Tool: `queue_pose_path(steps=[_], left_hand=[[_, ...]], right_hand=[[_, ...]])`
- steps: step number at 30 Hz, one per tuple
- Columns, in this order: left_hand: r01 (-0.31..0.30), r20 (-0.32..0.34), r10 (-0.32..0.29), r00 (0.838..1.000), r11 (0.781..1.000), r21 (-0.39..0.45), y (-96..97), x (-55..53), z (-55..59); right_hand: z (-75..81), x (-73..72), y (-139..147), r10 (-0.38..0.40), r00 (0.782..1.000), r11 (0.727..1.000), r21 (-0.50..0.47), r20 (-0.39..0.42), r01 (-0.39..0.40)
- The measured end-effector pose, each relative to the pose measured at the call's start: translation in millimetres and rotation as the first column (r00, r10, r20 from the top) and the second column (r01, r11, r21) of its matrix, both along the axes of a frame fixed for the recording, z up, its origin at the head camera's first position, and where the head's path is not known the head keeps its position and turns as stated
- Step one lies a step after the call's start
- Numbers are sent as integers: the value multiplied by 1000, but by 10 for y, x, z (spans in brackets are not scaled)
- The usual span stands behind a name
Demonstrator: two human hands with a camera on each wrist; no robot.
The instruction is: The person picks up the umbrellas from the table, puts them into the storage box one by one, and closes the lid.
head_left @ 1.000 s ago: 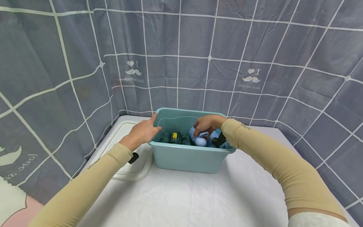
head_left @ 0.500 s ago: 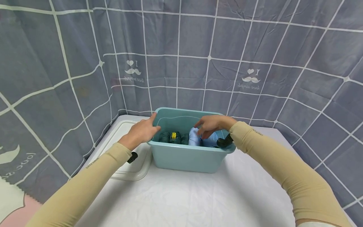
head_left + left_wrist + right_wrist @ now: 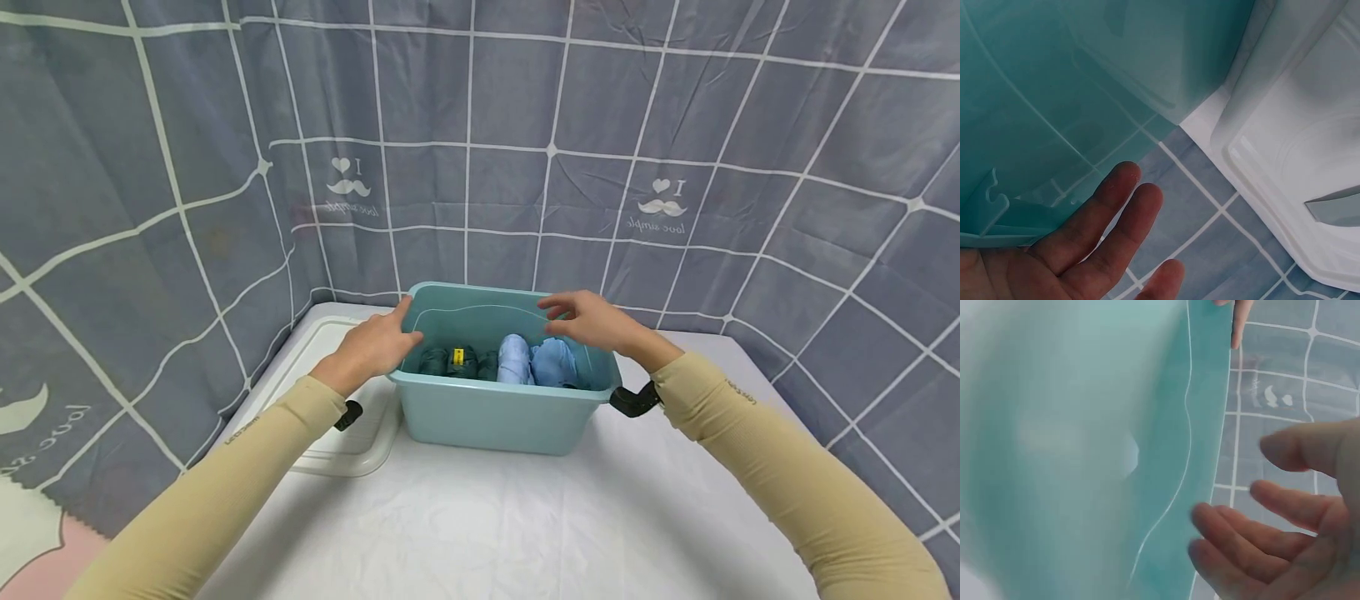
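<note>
A teal plastic storage bin (image 3: 495, 421) stands on the table with its top uncovered. In its left half lie several dark green rolled bundles (image 3: 433, 362), one bearing a yellow label (image 3: 458, 357). Right of them are a light blue roll of cloth (image 3: 513, 360), set front to back, and a rounder light blue bundle (image 3: 554, 363). My left hand (image 3: 367, 352) rests at the bin's left rim; in the left wrist view its fingers (image 3: 1132, 219) extend along the outside wall. My right hand (image 3: 588, 321) hovers over the bin's right end, fingers loosely bent and holding nothing.
A white lid (image 3: 360, 462) lies flat left of the bin, partly under my left arm. White cloth covers the table (image 3: 480, 517). A grey checked curtain (image 3: 510, 192) hangs close behind the bin and along both sides.
My right hand has let go of the light blue roll, which now lies lengthwise beside the other blue bundle. The hand has risen and moved right. My left hand stays at the rim.
</note>
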State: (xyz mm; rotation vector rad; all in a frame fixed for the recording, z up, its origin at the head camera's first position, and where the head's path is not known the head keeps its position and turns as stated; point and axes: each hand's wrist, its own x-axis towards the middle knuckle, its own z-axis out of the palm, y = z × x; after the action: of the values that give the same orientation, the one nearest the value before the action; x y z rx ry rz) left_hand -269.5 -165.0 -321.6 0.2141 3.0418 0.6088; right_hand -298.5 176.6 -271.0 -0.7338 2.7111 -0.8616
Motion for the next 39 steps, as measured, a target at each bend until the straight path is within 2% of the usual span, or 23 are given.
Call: queue_pose_path(steps=[3, 7, 10, 14, 20, 27, 32, 35, 39], left_hand=[[0, 3, 0, 1000, 1000, 3, -1, -5, -1], [-5, 26, 5, 1000, 1000, 10, -2, -3, 11], [-13, 37, 12, 999, 1000, 17, 1, -1, 12], [-7, 39, 6, 999, 1000, 23, 4, -2, 8], [-17, 35, 17, 999, 1000, 24, 8, 1, -4], [-1, 20, 0, 1000, 1000, 31, 36, -2, -25], [-14, 44, 12, 999, 999, 49, 12, -13, -8], [-12, 27, 11, 1000, 999, 37, -7, -16, -3], [-11, 37, 10, 999, 999, 36, -26, -6, 7]], right_hand=[[-26, 85, 89, -37, 997, 999, -28, -72, 35], [-52, 155, 186, -84, 992, 995, -53, -98, 79], [-90, 198, 247, -110, 985, 994, -34, -135, 106], [-189, 255, 324, -141, 967, 989, 12, -214, 147], [-396, 293, 419, -191, 936, 980, -3, -294, 199], [-580, 320, 487, -274, 934, 960, -14, -232, 278], [-642, 302, 474, -339, 933, 940, -82, -120, 331], [-666, 305, 459, -366, 930, 925, -129, -46, 358], [-710, 318, 436, -379, 925, 909, -182, 11, 375]])
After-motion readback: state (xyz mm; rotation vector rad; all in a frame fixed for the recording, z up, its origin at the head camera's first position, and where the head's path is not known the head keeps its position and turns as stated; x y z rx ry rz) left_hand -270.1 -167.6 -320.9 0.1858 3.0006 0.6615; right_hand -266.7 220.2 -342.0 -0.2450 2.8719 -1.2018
